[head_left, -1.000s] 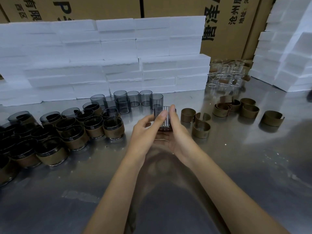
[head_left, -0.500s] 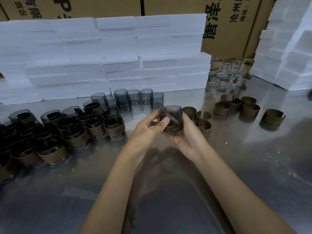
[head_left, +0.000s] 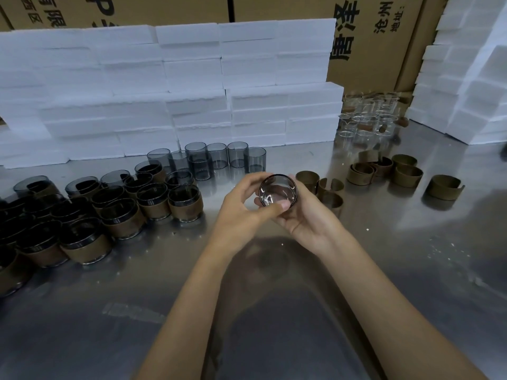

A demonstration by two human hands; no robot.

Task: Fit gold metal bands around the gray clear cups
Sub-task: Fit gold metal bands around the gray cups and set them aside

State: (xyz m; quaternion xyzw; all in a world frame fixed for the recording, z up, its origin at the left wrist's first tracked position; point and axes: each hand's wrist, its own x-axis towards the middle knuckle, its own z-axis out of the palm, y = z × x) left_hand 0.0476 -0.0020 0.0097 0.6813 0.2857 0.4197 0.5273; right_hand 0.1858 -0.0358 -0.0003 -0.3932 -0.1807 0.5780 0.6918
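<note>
— Steel tabletop (head_left: 384, 270) all shiny under the stacked white foam blocks (head_left: 192, 78) and cardboard cartons (head_left: 370, 37) at twelve o'clock; what's the worker got?

— One bare gray clear cup (head_left: 278, 190), lifted off the table at centre and tipped so its end faces the person. The left hand (head_left: 241, 212) pinches it, thumb across the near rim and fingers curled over the far side; the right hand (head_left: 304, 218) cradles it from beneath, fingers wrapped under. No band on it yet

— And the bands?

— Loose gold bands (head_left: 319, 185) sit just beside the right hand at two o'clock, more (head_left: 384, 170) further toward two. Finished banded cups (head_left: 185, 202) crowd nine o'clock, unbanded gray cups (head_left: 208, 157) stand at eleven, and clear glasses (head_left: 367, 116) sit at one

— What could go wrong?

— I'd guess the cup is smooth and may slip when one hand lets go for a band. A split band might spring or scratch the wall if forced on crooked. A reaching elbow could topple that tight cluster at nine o'clock
</note>
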